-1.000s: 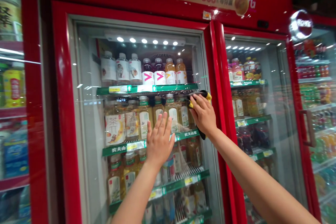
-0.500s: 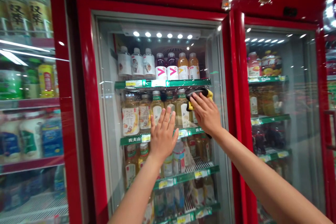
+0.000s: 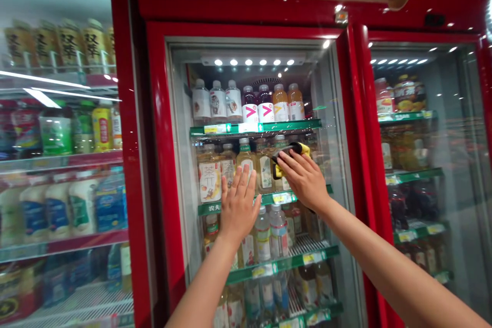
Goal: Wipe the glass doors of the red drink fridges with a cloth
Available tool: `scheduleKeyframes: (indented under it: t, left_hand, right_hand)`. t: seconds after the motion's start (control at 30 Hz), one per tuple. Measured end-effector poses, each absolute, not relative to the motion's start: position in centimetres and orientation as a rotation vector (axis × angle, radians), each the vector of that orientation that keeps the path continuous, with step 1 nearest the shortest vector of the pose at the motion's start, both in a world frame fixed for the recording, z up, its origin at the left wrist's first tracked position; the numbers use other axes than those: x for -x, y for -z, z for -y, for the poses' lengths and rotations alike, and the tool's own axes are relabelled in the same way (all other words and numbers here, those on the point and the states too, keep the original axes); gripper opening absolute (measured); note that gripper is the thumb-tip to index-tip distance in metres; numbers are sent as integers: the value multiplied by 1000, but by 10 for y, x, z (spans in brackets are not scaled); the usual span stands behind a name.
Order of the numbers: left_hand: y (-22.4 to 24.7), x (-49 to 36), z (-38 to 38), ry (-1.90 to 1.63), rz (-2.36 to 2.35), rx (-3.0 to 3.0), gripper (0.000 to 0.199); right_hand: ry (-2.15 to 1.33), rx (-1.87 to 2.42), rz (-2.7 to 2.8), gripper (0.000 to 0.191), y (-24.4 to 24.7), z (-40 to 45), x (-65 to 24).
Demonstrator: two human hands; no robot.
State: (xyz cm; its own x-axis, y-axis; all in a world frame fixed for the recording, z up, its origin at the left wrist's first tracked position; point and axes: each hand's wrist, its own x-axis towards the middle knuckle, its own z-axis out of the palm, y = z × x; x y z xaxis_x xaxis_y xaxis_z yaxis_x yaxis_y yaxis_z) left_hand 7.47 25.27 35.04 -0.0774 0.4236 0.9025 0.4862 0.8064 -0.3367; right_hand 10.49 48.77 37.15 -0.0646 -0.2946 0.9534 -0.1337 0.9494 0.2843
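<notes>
My left hand (image 3: 239,207) lies flat against the glass door (image 3: 323,87) of a red drinks fridge, its fingers spread and nothing in it. To its right, my right hand (image 3: 303,177) presses a yellow and black cloth (image 3: 305,149) to the same glass. Part of the cloth is hidden under the fingers and palm. Behind the door, bottles with white labels (image 3: 209,179) stand on shelves with green edges (image 3: 253,127).
A red door frame (image 3: 161,164) borders the glass on the left. Another fridge with bottles and cartons (image 3: 111,200) stands at the left. On the right is a second red-framed glass door (image 3: 461,164) with drinks behind it.
The view has shifted, so the fridge appears farther right and slightly lower. Against the bottles behind the glass, both hands now sit farther left, the cloth still under my right hand.
</notes>
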Motion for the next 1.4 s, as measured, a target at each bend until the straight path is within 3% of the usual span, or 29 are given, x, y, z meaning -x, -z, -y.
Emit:
scheduleKeyframes:
  t: [0.3,0.53,0.77,1.0,1.23,1.4]
  left_hand:
    - [-344,-74,-219,29,1735,713,69]
    - [-338,-72,-205,14,1728,734,70]
    - [-339,-74,-172,11,1740,690,74]
    - [-336,-73,-139,-5,1726,664,76]
    - [-334,-67,-123,-23,1732,693,73]
    - [-332,-64,-116,-15,1731,691,72]
  right_hand:
    - [-39,-94,1507,50,-396,-460,-91]
    - [170,-296,1600,54,-365,-449,-101]
    - [-27,-114,1526,53,-412,-408,-85]
    - [224,-396,1618,50,-395,-397,-95]
    - [11,-180,1587,51,-419,-367,-87]
    - [218,-418,1670,48,-397,-353,-91]
